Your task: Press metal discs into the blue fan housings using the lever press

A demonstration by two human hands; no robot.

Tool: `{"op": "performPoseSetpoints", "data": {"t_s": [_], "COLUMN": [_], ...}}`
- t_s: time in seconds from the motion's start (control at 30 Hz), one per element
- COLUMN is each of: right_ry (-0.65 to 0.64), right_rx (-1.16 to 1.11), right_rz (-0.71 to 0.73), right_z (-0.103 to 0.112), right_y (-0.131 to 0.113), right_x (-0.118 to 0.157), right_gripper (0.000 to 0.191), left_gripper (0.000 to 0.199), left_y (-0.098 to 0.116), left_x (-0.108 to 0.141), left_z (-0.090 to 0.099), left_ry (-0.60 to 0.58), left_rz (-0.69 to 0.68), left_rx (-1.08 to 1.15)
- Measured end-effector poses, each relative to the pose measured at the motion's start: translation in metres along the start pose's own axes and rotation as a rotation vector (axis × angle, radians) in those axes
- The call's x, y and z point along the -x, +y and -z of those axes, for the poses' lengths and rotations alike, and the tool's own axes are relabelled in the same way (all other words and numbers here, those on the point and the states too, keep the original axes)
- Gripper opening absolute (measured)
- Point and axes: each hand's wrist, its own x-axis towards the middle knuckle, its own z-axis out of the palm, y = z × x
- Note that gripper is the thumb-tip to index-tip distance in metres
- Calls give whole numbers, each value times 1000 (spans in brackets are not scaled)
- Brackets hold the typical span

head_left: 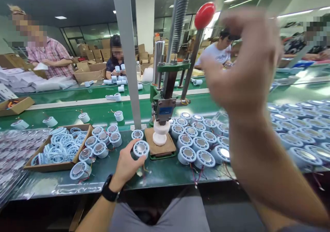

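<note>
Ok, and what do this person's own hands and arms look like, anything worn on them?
Both hands are gloveless. The left hand has a wide black band, like a watch strap, on its wrist; its visible forearm is sleeveless. The right hand is motion-blurred, with nothing visible on its wrist or forearm. I see no cables or markings on either.

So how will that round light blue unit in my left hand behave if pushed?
The squat light blue cylinder, plastic-looking with a silver centre, in your left hand looks stiff. The metallic centre suggests some weight for its size. Its short, wide shape should resist tipping when upright, but its round side could let it roll.
</note>
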Motion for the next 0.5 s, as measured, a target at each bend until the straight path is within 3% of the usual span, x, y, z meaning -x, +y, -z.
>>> {"op": "performPoseSetpoints", "data": {"t_s": [0.07, 0.1, 0.17, 0.33, 0.5], "right_ry": [-11, -67, -145, -69, -84], "right_rx": [-80, -180, -396, -622, -642], "right_rz": [-141, -217, -324, -293, -279], "right_z": [-16, -27, -50, -75, -81], "right_y": [18, 25, 35, 50, 54], "right_x": [-59, -79, -100, -96, -92], "right_gripper": [23, 18, 27, 31, 33], "left_gripper": [53, 52, 51, 57, 60], "left_y": [10, 13, 16, 13, 6], "left_x": [-24, -36, -58, -91, -93], "left_z": [-9, -15, -29, -61, -66], "left_ry": [-28, -44, -70, -230, -324], "left_rz": [-56, -74, -95, -123, -135], "left_rx": [26, 46, 98, 348, 422]}}
